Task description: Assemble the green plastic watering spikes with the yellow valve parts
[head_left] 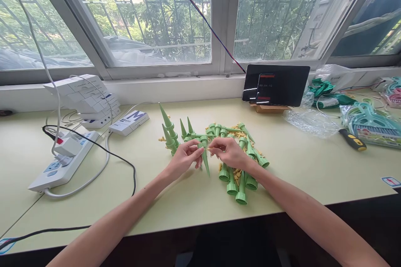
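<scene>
- L hand (184,154): grip closed on green spike (205,162), tip down, over tabletop (175,212).
- R hand (230,152): just beside it, fingers bunched; can't tell if grip's on anything.
- Other green spikes (232,185) piled w/ yellow bits (237,175) nr R hand.
- Clear pkg (388,142), far R: aqua hangers (369,116) in it.
- White boxes (90,100), far L: contents hidden.

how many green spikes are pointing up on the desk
4 visible: two green spikes beyond and left of the left hand, two more straight beyond it; others may be hidden.
</scene>
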Demonstrator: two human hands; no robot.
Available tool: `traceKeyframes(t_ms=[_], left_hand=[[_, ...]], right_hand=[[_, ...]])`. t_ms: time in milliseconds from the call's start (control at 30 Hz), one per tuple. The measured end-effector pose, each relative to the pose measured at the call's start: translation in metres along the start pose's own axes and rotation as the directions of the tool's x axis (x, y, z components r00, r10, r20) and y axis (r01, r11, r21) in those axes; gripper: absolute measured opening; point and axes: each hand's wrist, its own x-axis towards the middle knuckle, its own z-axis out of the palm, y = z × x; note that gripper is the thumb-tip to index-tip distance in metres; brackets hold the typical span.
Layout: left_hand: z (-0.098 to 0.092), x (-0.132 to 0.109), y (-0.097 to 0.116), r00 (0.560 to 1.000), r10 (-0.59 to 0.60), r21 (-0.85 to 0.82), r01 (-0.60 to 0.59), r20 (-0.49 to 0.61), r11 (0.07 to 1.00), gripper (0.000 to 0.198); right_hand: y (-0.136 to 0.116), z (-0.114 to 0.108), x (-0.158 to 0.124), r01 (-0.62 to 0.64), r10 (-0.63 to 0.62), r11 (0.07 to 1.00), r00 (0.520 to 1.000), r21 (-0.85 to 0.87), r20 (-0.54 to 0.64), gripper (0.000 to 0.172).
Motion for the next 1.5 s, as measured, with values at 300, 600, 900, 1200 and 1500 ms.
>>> traceKeyframes(t_ms=[300, 600, 900, 1200, 1500], left_hand=[[0.001, -0.001, -0.004, 0.992, 0.119, 0.154, -0.113, -0.032, 0.982, 0.021], [-0.001, 0.0, -0.001, 1.0, -0.021, -0.041, 0.021, -0.001, 0.999, 0.026], [-0.001, -0.001, -0.008, 0.992, 0.128, 0.133, -0.125, -0.014, 0.983, 0.018], [-0.003, 0.0, -0.005, 0.999, -0.026, -0.039, 0.027, 0.021, 0.999, 0.021], [0.002, -0.002, -0.007, 0.99, 0.128, 0.189, -0.116, -0.052, 0.975, 0.017]], right_hand=[[0.004, -0.002, 0.001, -0.123, 0.112, 0.981, 0.991, 0.153, 0.074, 0.018], [-0.004, 0.0, 0.0, -0.039, 0.039, 0.996, 0.999, 0.079, 0.01, 0.017], [0.004, -0.002, 0.002, -0.158, 0.142, 0.962, 0.986, 0.222, 0.084, 0.018], [0.002, 0.001, -0.001, -0.037, 0.035, 0.995, 0.999, 0.096, 0.023, 0.017], [0.009, 0.0, 0.001, -0.126, 0.111, 0.965, 0.991, 0.229, 0.077, 0.02]])
